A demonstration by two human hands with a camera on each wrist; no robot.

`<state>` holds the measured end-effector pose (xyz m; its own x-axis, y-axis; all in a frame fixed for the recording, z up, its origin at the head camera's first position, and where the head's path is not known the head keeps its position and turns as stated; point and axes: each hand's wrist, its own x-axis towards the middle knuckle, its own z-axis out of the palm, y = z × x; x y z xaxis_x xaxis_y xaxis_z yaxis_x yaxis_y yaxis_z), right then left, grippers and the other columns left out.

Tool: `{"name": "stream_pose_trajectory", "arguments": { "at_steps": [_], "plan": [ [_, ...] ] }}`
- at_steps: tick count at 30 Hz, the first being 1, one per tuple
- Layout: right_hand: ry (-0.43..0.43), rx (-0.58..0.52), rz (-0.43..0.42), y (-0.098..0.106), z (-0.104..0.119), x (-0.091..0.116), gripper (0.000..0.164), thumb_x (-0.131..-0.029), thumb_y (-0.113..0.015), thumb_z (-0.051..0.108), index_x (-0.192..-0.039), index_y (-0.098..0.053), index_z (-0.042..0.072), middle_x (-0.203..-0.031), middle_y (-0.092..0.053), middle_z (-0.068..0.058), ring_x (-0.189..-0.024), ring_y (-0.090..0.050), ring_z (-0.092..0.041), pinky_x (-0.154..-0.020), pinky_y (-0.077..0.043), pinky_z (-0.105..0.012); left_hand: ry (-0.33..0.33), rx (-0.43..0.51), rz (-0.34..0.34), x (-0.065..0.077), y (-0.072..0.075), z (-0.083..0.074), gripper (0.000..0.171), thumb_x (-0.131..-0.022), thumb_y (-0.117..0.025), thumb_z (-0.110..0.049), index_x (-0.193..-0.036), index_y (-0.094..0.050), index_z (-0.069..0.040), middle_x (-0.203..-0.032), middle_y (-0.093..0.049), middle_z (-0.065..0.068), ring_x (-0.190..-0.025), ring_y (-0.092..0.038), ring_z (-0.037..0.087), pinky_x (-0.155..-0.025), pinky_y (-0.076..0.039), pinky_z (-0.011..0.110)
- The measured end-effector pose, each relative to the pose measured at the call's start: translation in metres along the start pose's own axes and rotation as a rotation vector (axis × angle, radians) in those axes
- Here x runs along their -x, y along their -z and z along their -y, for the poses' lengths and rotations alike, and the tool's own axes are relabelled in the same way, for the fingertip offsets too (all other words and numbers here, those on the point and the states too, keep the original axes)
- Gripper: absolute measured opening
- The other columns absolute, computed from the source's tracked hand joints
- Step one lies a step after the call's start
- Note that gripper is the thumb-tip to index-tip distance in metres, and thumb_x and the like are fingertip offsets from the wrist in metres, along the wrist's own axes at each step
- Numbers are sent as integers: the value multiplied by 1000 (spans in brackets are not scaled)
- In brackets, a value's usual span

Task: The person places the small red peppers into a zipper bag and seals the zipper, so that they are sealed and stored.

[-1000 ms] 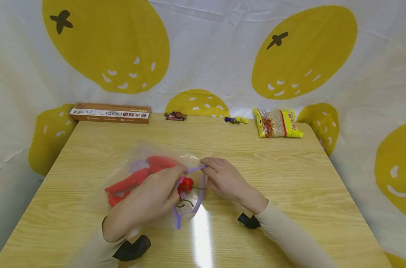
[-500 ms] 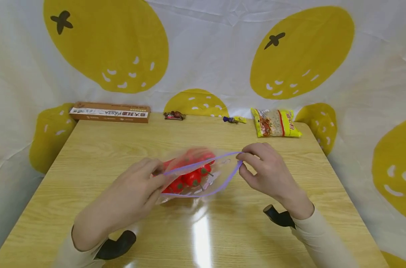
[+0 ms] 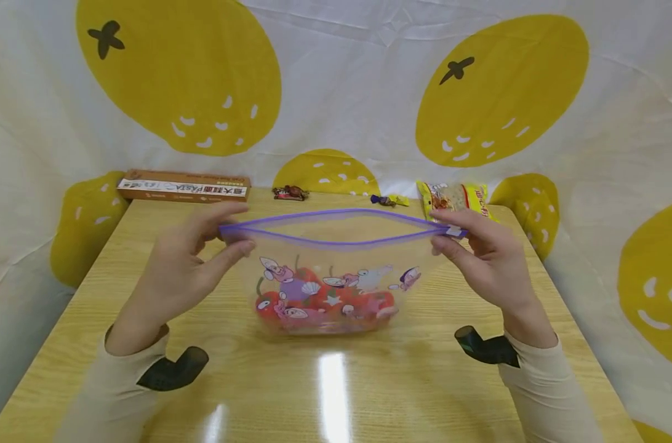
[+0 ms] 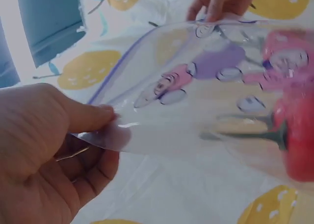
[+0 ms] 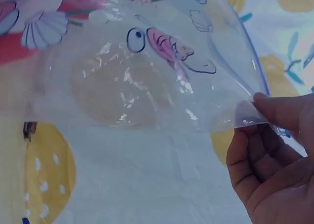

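Between both hands hangs a clear zip bag (image 3: 336, 264) with a purple zip rim and printed cartoon figures, its mouth parted and facing up. My left hand (image 3: 183, 264) pinches the left top corner between thumb and fingers. At the opposite corner, by the small slider (image 3: 454, 231), my right hand (image 3: 488, 258) pinches the rim. Red peppers (image 3: 325, 301) with green stems lie at the bottom of the bag, partly hidden by the print. In the left wrist view a red pepper (image 4: 300, 136) shows through the film. The right wrist view shows the bag's corner (image 5: 245, 113) under my thumb.
Along the wooden table's (image 3: 413, 381) back edge lie a pasta box (image 3: 183, 186), a dark wrapped candy (image 3: 290, 193), a purple and yellow candy (image 3: 389, 200) and a yellow food packet (image 3: 449, 195), partly behind the right hand. A fruit-print cloth (image 3: 341, 80) hangs behind.
The bag has gone from lying on its side to upright, its zip mouth turned up and stretched wide. My left hand has moved left and up, my right hand to the right.
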<state>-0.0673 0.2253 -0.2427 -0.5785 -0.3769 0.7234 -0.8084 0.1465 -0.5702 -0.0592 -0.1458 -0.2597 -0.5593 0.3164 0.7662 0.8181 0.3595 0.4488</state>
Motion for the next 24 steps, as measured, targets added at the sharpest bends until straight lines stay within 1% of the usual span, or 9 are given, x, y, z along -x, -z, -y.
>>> {"name": "stream_pose_trajectory", "arguments": {
  "at_steps": [2,3,7,9,13,15,18,21,24],
  "plan": [
    [-121,-81,-61,1,0,2,37,-74,-65,-14,-111,-57,-15,-86,-64,-13,-63,-61,-16,-61,-50,-21,84,37,-35,-2,0,6,36,-77,-69,-1,-111,-59,1,-81,-67,5,-73,-60,5,-62,-43,13],
    [-191,-69,-81,1,0,4,39,-73,-65,-15,-112,-57,-13,-84,-64,-12,-62,-61,-18,-59,-51,-22,113,34,-40,-3,-2,11,37,-73,-71,4,-109,-60,1,-80,-67,5,-72,-60,5,-64,-44,13],
    [-408,104,-63,-7,-10,9,25,-75,-66,-11,-100,-63,-8,-76,-64,-13,-60,-62,-20,-58,-51,-22,188,-77,7,0,-18,39,20,-73,-71,5,-90,-63,-3,-77,-68,3,-68,-62,10,-62,-43,14],
    [-452,175,-41,-10,-16,13,18,-77,-66,-7,-94,-64,-7,-76,-65,-15,-62,-63,-22,-59,-52,-22,191,-128,37,4,-26,50,16,-74,-71,3,-85,-62,-3,-76,-67,4,-68,-62,14,-62,-43,15],
    [-453,185,-64,-8,-28,23,17,-79,-66,-5,-95,-66,-4,-80,-68,-16,-67,-66,-18,-64,-52,-21,189,-156,70,7,-29,55,16,-75,-71,1,-86,-60,-3,-77,-66,4,-71,-62,18,-63,-45,22],
    [-438,167,-55,-5,-32,26,20,-81,-63,-4,-101,-66,-1,-83,-69,-14,-72,-68,-16,-70,-52,-21,157,-187,87,3,-28,50,17,-77,-70,-2,-91,-60,-2,-83,-66,6,-78,-62,20,-68,-46,28],
    [-403,121,-18,-5,-32,28,25,-87,-55,-4,-109,-64,-1,-89,-69,-14,-78,-68,-15,-78,-50,-24,37,-220,137,-12,-33,36,28,-78,-67,-8,-103,-59,0,-98,-64,11,-94,-58,24,-83,-44,37],
    [-366,73,-5,-10,-28,28,25,-88,-50,-8,-110,-63,-4,-91,-68,-19,-80,-68,-18,-80,-50,-26,-104,-232,212,-33,-54,16,37,-79,-65,-13,-112,-57,2,-111,-60,14,-107,-53,27,-95,-39,40],
    [-360,44,-45,-18,-19,25,20,-85,-53,-12,-100,-65,-7,-84,-67,-22,-75,-68,-18,-73,-52,-27,-198,-247,312,-55,-83,-5,35,-84,-64,-20,-113,-58,-1,-113,-59,10,-111,-52,25,-99,-36,37]
  ]
}}
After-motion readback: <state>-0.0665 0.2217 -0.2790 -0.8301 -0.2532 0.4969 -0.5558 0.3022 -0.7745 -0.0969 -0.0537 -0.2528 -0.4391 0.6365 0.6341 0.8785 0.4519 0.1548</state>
